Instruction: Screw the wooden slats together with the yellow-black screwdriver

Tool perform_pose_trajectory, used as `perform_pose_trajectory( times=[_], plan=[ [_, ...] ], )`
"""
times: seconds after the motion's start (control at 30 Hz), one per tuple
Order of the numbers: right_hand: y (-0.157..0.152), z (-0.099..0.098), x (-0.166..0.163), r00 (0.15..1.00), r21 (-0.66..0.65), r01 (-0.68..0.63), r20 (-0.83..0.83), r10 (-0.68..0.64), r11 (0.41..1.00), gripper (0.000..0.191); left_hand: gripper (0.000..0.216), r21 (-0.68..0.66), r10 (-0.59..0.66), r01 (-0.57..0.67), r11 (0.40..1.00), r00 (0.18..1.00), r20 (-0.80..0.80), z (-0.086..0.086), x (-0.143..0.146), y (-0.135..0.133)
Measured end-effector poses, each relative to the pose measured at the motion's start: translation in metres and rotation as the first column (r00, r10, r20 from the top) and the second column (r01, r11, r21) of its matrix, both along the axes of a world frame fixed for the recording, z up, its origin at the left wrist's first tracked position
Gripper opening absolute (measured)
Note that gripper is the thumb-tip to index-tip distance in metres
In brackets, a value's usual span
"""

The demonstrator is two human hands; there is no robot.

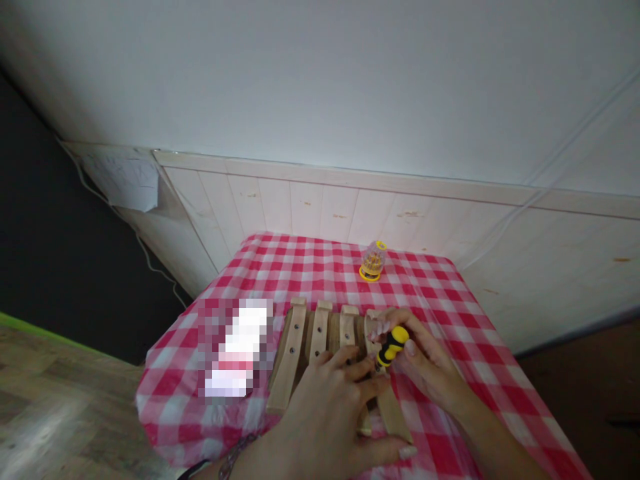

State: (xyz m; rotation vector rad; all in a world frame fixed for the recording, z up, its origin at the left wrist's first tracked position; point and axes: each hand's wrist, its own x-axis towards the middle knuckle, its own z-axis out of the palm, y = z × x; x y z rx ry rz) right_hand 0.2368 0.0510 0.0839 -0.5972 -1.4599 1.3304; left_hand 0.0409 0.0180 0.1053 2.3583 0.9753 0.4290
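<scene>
A wooden rack (287, 373) lies on the table, made of several pale curved slats fixed across darker wood. Pairs of dark screw heads show on the slats to the left. My right hand (425, 360) grips a short yellow and black screwdriver (393, 345), held tilted with its lower end at the rightmost slat (395, 410). Its tip is hard to make out. Across the slats lies my left hand (333, 407), fingers spread, the fingertips close to the screwdriver's lower end and the thumb on the rightmost slat. This hand covers much of the rack's middle.
Behind the rack stands a clear container (374, 261) with a yellow base and small yellowish pieces inside. A pixelated bright object (237, 350) lies left of the rack. A red and white checked cloth (300, 267) covers the table, against a panelled wall (320, 203).
</scene>
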Motion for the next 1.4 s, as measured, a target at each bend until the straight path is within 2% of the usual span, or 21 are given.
perform_pose_trajectory(
  times=[0.23,0.37,0.5,0.6,0.7,0.83,0.97,1.07,1.2,1.4],
  plan=[
    [-0.003,0.001,0.001,0.991,-0.078,-0.122,-0.066,0.117,0.989,0.017,0.053,0.014,0.008,-0.008,1.0,1.0,0.016,-0.003,0.001,-0.001],
    [-0.004,-0.005,-0.001,0.991,-0.115,-0.098,-0.102,0.086,0.989,0.022,0.05,0.003,0.005,-0.005,1.0,1.0,-0.004,-0.001,0.001,0.0],
    [-0.002,-0.003,-0.006,0.988,-0.215,-0.067,-0.149,0.035,0.974,0.042,0.051,-0.004,0.004,-0.004,1.0,1.0,-0.021,0.003,0.001,0.001],
    [-0.001,0.0,-0.006,0.989,-0.267,-0.092,-0.137,0.057,0.959,0.04,0.052,-0.006,-0.001,0.001,1.0,1.0,-0.024,0.003,0.0,0.001],
    [-0.002,-0.002,-0.003,0.994,-0.187,-0.074,-0.097,0.057,0.98,0.033,0.05,-0.004,-0.005,0.004,1.0,1.0,-0.023,0.003,0.0,0.0],
    [-0.002,-0.004,0.003,0.998,-0.035,0.027,0.065,-0.025,0.999,0.036,0.053,0.007,-0.007,0.007,1.0,1.0,-0.018,0.003,0.0,-0.001],
    [-0.002,0.0,0.006,0.982,0.036,0.085,0.164,-0.09,0.996,0.038,0.054,0.011,0.0,0.0,1.0,1.0,-0.014,0.002,0.0,-0.001],
    [-0.002,0.006,0.006,0.973,0.092,0.113,0.19,-0.129,0.989,0.036,0.054,0.009,0.001,-0.001,1.0,1.0,-0.001,0.002,0.0,-0.002],
    [-0.004,0.012,0.002,0.977,0.147,0.084,0.182,-0.11,0.985,0.031,0.053,0.008,0.006,-0.006,1.0,1.0,0.007,0.002,0.0,-0.002],
    [-0.005,0.011,0.001,0.978,0.178,0.095,0.166,-0.124,0.98,0.028,0.053,-0.001,0.008,-0.008,1.0,1.0,0.013,0.001,0.0,-0.001]
  ],
)
